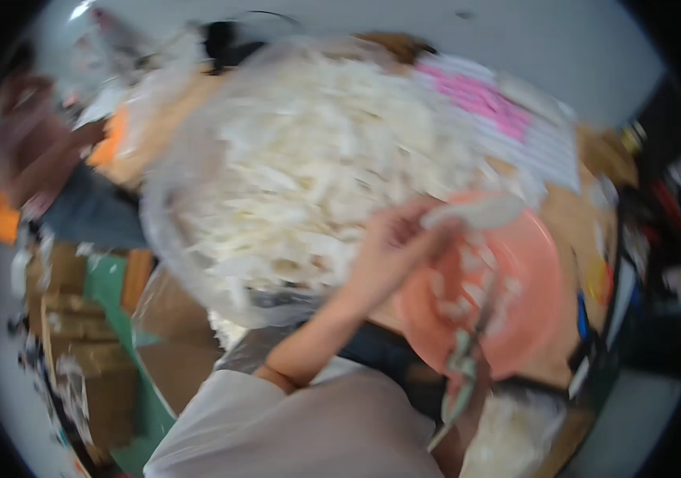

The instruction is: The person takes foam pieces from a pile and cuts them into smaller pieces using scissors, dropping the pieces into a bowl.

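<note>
My left hand pinches one end of a curved, flat white piece above the upper part of a pink basin. Lower down, my right hand is closed around green-handled scissors, whose blades point up over the basin; motion blurs them. Small white scraps lie inside the basin. Beyond my left forearm, a large clear plastic bag spreads open, heaped with white pieces of a similar look. Their material cannot be made out.
Papers with bright pink strips lie at the back right of the table. Another bag of white material stands below the basin. At left are a person in a pink top and cardboard boxes.
</note>
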A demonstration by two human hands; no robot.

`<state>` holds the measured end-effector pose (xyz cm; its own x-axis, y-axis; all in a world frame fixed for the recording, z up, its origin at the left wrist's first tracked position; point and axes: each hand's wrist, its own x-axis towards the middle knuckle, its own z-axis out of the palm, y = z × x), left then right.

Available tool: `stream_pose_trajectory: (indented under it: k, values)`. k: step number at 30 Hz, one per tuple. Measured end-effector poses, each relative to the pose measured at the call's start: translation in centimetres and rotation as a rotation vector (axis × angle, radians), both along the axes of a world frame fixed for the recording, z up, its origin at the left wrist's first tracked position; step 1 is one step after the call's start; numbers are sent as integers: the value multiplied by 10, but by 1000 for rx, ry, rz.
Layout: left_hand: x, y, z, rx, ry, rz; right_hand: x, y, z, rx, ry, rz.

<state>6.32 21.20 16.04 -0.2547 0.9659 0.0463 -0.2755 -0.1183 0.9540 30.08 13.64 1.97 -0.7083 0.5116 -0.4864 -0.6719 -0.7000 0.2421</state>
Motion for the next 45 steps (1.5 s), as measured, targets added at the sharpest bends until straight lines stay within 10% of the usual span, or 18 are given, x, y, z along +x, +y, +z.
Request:
stream_pose_trajectory:
  k: [1, 4, 29, 33, 37, 45]
  values:
    - [2, 1, -4, 49, 21, -80, -13, 5, 49, 494, -677, 192]
    - [17, -3, -1, -23, 61, -111, -20, 7, 73, 1241, -1180, 295]
    - [25, -7, -10, -140, 151, -338, -22, -3, 79, 1115, -1226, 143]
    - [13, -5, -17, -1, 672, -320, -25, -5, 75, 1044, -1176, 46]
    - [-32, 11, -68, 2, 1216, 341, -14, -3, 69, 1186, -1175, 69]
    - [-100, 15, -138, -256, 1732, 454, -17, -6, 65, 1104, -1060, 44]
